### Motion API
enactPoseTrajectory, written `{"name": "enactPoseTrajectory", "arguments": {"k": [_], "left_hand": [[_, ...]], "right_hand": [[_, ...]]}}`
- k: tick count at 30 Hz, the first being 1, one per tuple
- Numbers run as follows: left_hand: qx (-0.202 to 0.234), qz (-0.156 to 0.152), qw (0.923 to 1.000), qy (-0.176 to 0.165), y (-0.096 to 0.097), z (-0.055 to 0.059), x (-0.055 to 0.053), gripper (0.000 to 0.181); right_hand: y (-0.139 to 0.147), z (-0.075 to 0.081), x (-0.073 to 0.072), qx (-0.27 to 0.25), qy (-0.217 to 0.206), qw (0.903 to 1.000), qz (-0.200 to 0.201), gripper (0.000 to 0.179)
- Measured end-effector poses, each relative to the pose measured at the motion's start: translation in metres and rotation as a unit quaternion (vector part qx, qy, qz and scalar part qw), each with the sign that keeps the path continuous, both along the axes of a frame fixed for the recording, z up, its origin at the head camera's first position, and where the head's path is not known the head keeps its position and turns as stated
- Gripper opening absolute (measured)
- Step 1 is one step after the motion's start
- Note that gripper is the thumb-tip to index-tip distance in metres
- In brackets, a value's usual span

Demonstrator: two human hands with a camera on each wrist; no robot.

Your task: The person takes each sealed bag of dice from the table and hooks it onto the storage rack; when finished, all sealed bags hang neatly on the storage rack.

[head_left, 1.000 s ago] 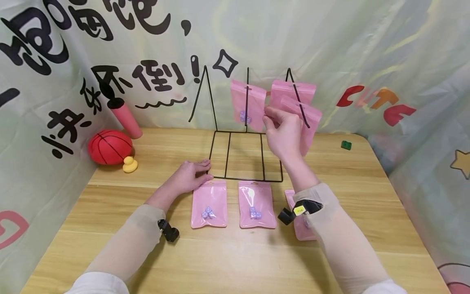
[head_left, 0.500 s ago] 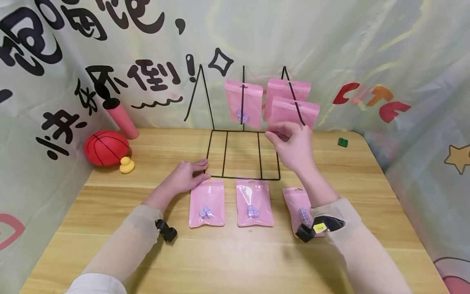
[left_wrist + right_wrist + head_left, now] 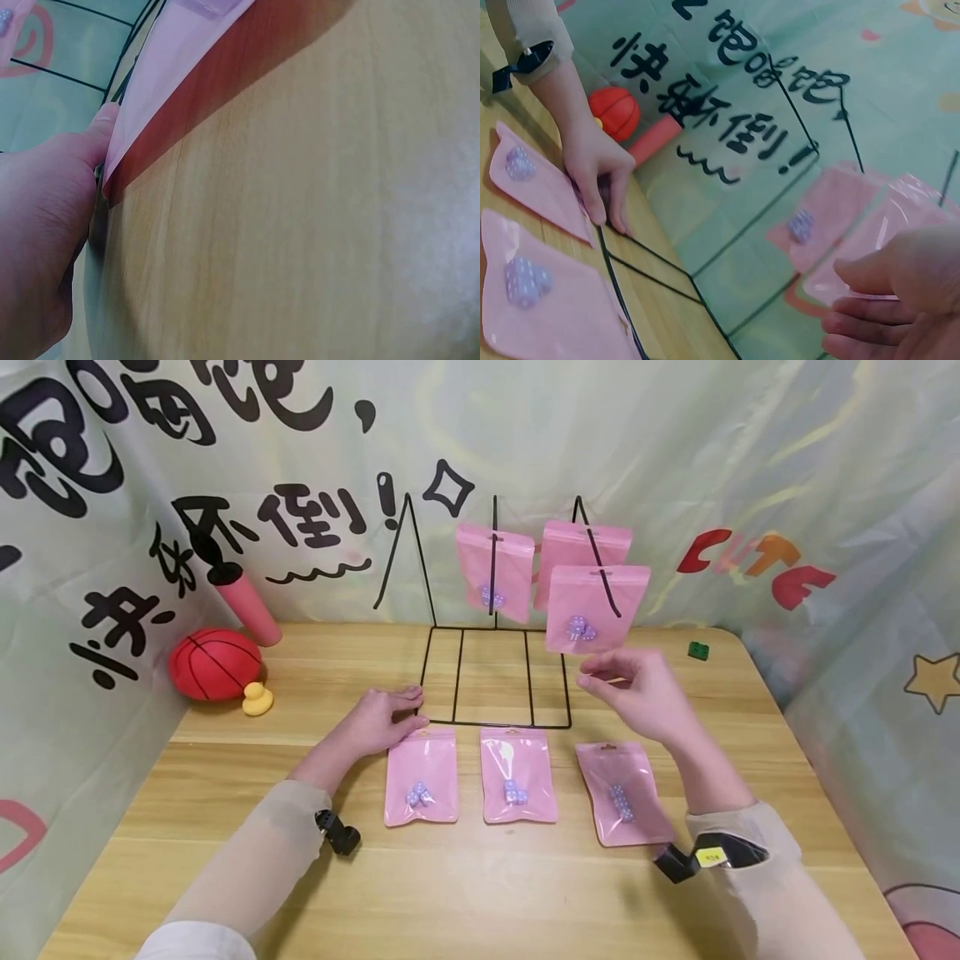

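A black wire display rack (image 3: 493, 724) stands on the wooden table. My left hand (image 3: 378, 720) holds its front left corner, thumb at the front bar and fingers over the side. Two pink zip pouches hang on the right hook: a front pouch (image 3: 592, 614) with purple dice and a rear pouch (image 3: 555, 552) partly hidden behind it. A third pouch (image 3: 513, 578) hangs on the middle hook; the left hook bears none. My right hand (image 3: 639, 693) is just below the front pouch, fingers loosely bent around nothing. In the right wrist view, that hand (image 3: 900, 300) overlaps the pouch.
Three pink pouches of dice lie before the rack: a left pouch (image 3: 422, 777), a middle pouch (image 3: 517, 777) and a right pouch (image 3: 622, 797). At the back left are a red basketball (image 3: 213, 664), a yellow duck (image 3: 257, 700) and a pink cylinder (image 3: 251, 610). A green block (image 3: 698, 650) lies back right.
My right hand has left the front pouch on the right hook and moved down and to the right. That pouch now hangs facing forward, dice visible. My left hand keeps its place.
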State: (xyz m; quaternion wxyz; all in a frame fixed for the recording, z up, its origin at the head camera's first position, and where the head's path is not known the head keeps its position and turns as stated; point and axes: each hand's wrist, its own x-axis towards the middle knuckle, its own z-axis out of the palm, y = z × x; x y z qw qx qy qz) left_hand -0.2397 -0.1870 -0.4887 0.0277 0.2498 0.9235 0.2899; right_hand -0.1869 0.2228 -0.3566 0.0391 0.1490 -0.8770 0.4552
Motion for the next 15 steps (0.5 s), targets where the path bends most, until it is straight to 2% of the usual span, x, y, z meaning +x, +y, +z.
{"name": "enactPoseTrajectory", "arguments": {"k": [4,9,15], "left_hand": [[0.002,0.002,1.0000,-0.002,0.001,-0.001,0.001,0.050],[-0.002,-0.002,1.0000,0.001,0.001,-0.003,0.000,0.050],[0.001,-0.004,1.0000,0.005,0.000,-0.004,-0.001,0.050]], "right_hand": [[0.020,-0.005,0.008,0.022,-0.027,0.9994,0.008,0.025],[0.044,-0.011,0.020,0.063,-0.064,0.9960,-0.003,0.031],[0.068,-0.023,0.033,0.072,-0.110,0.9911,-0.017,0.038]]}}
